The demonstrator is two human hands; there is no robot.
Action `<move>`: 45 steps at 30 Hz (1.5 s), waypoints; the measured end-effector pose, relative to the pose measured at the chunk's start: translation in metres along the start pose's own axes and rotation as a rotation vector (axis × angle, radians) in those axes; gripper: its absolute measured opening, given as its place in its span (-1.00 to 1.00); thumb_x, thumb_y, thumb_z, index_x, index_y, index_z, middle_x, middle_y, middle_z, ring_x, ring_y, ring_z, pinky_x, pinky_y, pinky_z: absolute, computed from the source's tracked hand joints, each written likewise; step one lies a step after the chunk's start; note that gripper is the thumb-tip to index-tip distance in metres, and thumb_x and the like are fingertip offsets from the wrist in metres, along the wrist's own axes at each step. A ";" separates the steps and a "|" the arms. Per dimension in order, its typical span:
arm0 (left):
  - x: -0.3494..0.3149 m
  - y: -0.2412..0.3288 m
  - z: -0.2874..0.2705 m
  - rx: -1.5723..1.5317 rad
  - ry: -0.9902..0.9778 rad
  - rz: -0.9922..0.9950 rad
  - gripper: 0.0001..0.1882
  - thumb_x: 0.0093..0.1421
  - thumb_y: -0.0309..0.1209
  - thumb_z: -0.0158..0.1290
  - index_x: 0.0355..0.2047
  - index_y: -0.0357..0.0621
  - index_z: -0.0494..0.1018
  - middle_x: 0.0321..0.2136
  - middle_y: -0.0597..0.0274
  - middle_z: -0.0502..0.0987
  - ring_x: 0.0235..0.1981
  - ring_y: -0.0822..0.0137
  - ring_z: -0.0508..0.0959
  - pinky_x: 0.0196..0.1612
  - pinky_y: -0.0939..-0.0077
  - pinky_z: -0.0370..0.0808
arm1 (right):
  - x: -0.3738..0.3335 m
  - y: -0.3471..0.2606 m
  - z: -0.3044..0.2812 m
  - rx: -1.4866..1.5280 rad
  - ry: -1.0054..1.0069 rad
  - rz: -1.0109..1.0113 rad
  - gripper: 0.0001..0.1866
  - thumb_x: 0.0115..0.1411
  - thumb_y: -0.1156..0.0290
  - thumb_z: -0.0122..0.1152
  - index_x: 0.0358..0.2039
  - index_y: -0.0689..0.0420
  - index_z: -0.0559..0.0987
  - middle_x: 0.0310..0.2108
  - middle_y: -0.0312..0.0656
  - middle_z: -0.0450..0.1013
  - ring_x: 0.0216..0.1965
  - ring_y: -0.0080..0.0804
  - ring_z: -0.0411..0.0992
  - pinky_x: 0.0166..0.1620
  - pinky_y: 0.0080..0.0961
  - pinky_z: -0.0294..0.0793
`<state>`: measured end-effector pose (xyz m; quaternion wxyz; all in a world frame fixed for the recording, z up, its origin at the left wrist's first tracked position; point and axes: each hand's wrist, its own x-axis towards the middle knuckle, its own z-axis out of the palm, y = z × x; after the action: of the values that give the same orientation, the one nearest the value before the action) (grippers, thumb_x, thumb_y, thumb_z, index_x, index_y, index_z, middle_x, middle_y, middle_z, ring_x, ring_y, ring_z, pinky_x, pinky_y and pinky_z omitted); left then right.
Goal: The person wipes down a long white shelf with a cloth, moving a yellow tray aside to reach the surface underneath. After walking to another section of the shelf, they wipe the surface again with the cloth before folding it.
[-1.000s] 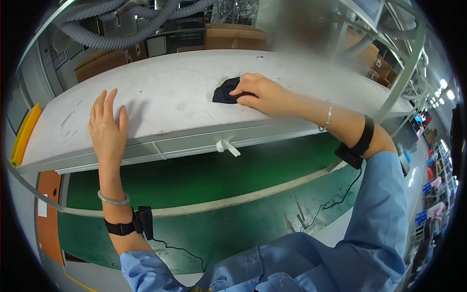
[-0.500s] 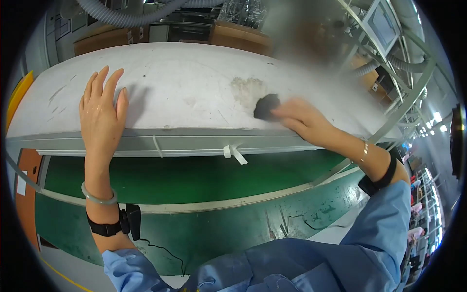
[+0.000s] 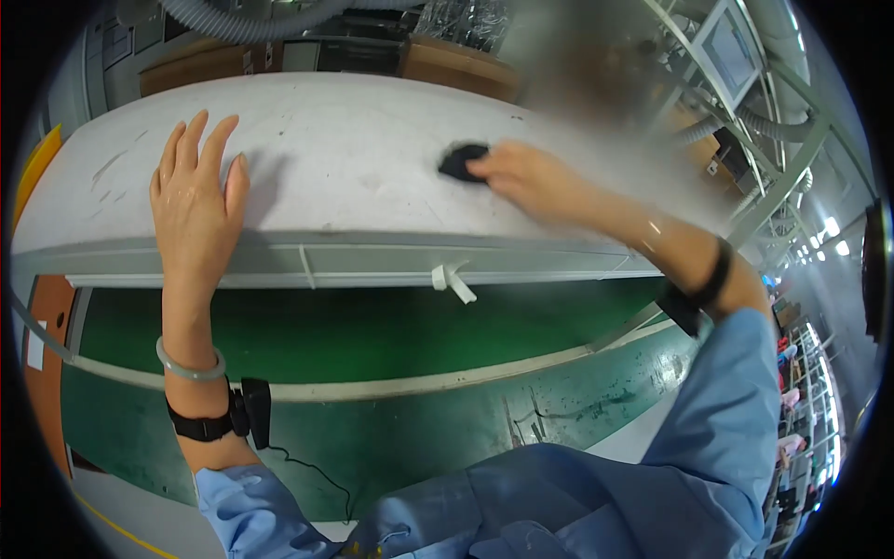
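A small black cloth-like pad (image 3: 461,162) is pressed against the white tabletop (image 3: 363,172). My right hand (image 3: 540,182) grips the pad's right edge, fingers slightly blurred by motion. The brownish smudge there is mostly covered by pad and hand. At the left of the table, my left hand (image 3: 196,200) is raised with fingers apart, holding nothing. Its shadow falls on the table beside it, and I cannot tell whether the palm touches the surface.
A white clip-like piece (image 3: 453,281) hangs from the table's front rail. Something yellow (image 3: 37,172) stands at the far left edge. Cardboard boxes (image 3: 456,67) lie behind the table, and a metal frame (image 3: 782,177) with a screen (image 3: 729,51) rises at the right.
My right hand has slid the black cloth-like pad left and away from me, onto the smudge. My left hand has stayed in nearly the same place.
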<state>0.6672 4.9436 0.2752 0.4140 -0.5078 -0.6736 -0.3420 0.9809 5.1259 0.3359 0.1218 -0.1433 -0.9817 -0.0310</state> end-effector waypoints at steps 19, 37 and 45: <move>-0.002 -0.006 0.002 0.001 0.047 0.027 -0.66 0.11 -0.31 -0.06 -0.07 0.03 0.39 0.02 0.14 0.33 0.09 0.07 0.25 0.09 0.19 0.16 | 0.011 -0.024 -0.022 0.189 -0.194 0.162 -0.72 0.05 0.30 0.15 -0.23 0.12 0.51 -0.26 -0.18 0.41 -0.15 -0.39 0.36 -0.06 -0.52 0.29; -0.002 -0.004 0.002 0.020 0.070 0.054 -0.68 0.12 -0.32 -0.07 -0.08 0.01 0.41 0.00 0.12 0.35 0.10 0.05 0.25 0.09 0.21 0.17 | -0.017 0.004 -0.018 0.234 -0.183 0.206 -0.74 0.11 0.29 0.07 -0.21 0.12 0.43 -0.30 -0.21 0.40 -0.22 -0.42 0.35 -0.13 -0.52 0.29; 0.007 -0.004 0.008 0.017 0.089 0.053 -0.68 0.13 -0.33 -0.08 -0.08 0.01 0.41 0.01 0.12 0.34 0.10 0.06 0.24 0.10 0.23 0.17 | 0.060 0.102 0.011 0.091 -0.069 0.284 -0.73 0.13 0.32 0.03 -0.17 0.14 0.39 -0.17 -0.17 0.35 -0.13 -0.36 0.31 -0.05 -0.51 0.26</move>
<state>0.6610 4.9523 0.2780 0.4568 -0.5063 -0.6436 -0.3475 0.9521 5.2412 0.3426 0.0975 -0.2760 -0.9555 0.0359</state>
